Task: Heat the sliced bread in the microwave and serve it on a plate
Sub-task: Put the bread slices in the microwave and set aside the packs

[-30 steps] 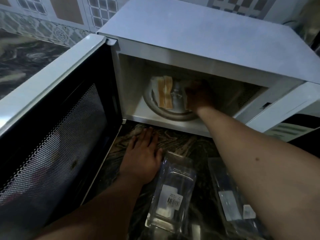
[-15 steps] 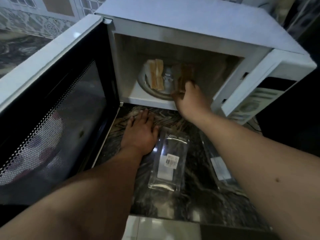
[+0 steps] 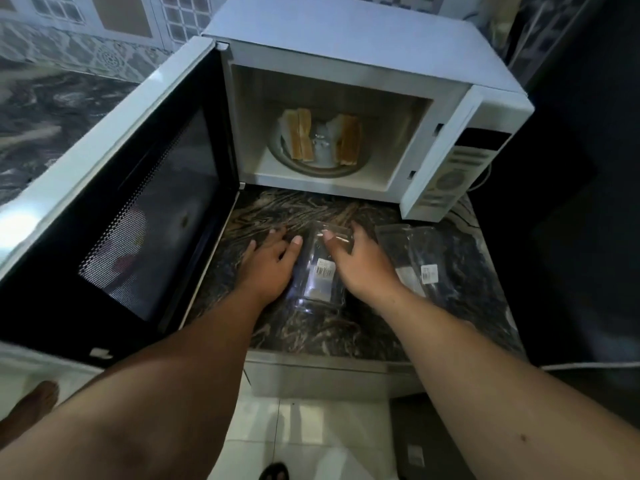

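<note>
The white microwave (image 3: 346,36) stands with its door (image 3: 114,209) swung wide to the left. On the glass turntable (image 3: 322,173) inside lie two small stacks of sliced bread: one on the left (image 3: 300,138), one on the right (image 3: 348,140). No plate is visible. Both hands are outside the oven, on the counter in front of it. My left hand (image 3: 272,261) lies flat, its fingers spread, against the left side of a clear plastic package (image 3: 322,275). My right hand (image 3: 360,261) rests on the package's far right end, thumb on top.
Two more clear packages (image 3: 415,261) lie on the dark marbled counter (image 3: 311,327) to the right. The control panel (image 3: 457,168) faces front right. The open door blocks the left side. The counter edge and the tiled floor (image 3: 311,427) lie below.
My right hand let go of the right bread stack, came out of the microwave and dropped onto the clear package. The view pulled back; my left hand stays on the counter.
</note>
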